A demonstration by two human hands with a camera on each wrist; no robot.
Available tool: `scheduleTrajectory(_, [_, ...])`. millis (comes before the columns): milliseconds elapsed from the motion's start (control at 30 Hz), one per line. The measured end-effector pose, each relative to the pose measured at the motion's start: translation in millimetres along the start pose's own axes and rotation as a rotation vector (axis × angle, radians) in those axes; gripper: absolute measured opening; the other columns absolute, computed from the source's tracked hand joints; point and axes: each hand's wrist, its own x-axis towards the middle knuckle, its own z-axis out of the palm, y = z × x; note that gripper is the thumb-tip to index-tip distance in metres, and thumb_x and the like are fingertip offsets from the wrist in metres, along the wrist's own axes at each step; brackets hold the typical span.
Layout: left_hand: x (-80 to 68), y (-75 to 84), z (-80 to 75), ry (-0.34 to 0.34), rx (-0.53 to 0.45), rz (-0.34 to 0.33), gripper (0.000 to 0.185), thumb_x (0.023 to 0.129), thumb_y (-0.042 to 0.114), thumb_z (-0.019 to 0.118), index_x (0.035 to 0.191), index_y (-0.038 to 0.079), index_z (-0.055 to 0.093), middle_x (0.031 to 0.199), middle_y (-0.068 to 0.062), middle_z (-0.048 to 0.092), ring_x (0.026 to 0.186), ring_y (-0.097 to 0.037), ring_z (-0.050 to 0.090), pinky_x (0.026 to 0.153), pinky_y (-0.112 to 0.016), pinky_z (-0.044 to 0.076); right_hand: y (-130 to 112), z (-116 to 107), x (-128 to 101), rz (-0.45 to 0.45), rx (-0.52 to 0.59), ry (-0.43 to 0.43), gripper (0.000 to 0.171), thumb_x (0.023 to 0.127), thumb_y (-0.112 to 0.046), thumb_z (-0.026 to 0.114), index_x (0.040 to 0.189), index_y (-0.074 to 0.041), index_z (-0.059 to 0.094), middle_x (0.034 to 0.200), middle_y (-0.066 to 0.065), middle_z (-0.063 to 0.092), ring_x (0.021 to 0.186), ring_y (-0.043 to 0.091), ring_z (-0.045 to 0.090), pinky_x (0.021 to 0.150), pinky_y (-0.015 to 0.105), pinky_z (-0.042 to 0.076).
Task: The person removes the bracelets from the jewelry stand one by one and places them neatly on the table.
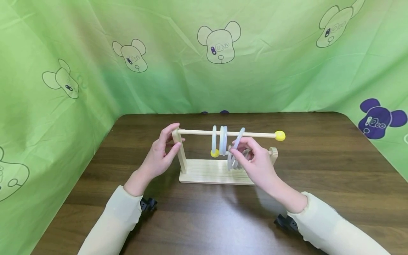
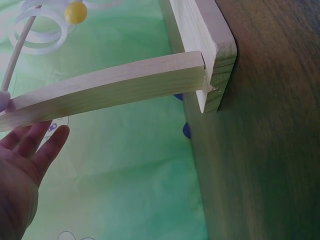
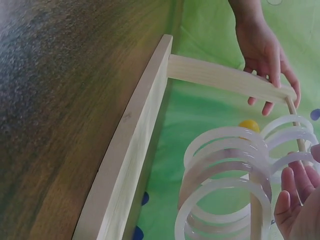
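A wooden stand [image 1: 204, 173] sits mid-table, with a left post [image 1: 181, 152] that carries an upper rod [image 1: 255, 134] tipped by a yellow ball [image 1: 279, 135]. Three translucent white rings [image 1: 221, 140] hang on that rod. My left hand [image 1: 173, 140] holds the top of the post between thumb and fingers; in the left wrist view the left hand [image 2: 25, 165] lies under the post [image 2: 110, 85]. My right hand [image 1: 235, 148] pinches a tilted ring [image 1: 240, 136] that hangs on the upper rod. More rings [image 1: 231, 163] hang on a lower rod with a yellow ball [image 1: 215, 153]. The right wrist view shows the rings [image 3: 225, 165] close up.
The dark wooden table [image 1: 318, 170] is walled in by green printed cloth [image 1: 79, 71] at the back and both sides. The stand's short right post [image 1: 273, 154] sits behind my right hand. Black wrist mounts [image 1: 148, 203] show under both sleeves.
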Motion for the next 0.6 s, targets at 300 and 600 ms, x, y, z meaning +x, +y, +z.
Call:
scheduleTrajectory(300, [0.2,0.1,0.1,0.002,-0.008,-0.001,0.057,0.093,-0.010,0.056,0.142,0.006,0.032,0.106,-0.018,0.062,0.097,-0.024,0.064,0.080,-0.038,0.055,-1,-5,0,-0.026,0.034,0.040,0.015,0.088,0.003,0.068,0.100,-0.003,0.063,0.080,0.004,0.068,0.068,0.005,0.054,0.054,0.018,0.038])
scheduleTrajectory(600, [0.2,-0.1,0.2,0.003,-0.002,0.004,0.058,0.093,-0.010,0.056,0.143,0.007,0.032,0.106,-0.017,0.062,0.098,-0.024,0.064,0.079,-0.041,0.055,-1,-15,1,-0.023,0.076,0.097,0.014,0.086,0.009,0.067,0.098,0.003,0.064,0.078,0.011,0.068,0.067,0.003,0.059,0.057,0.013,0.045])
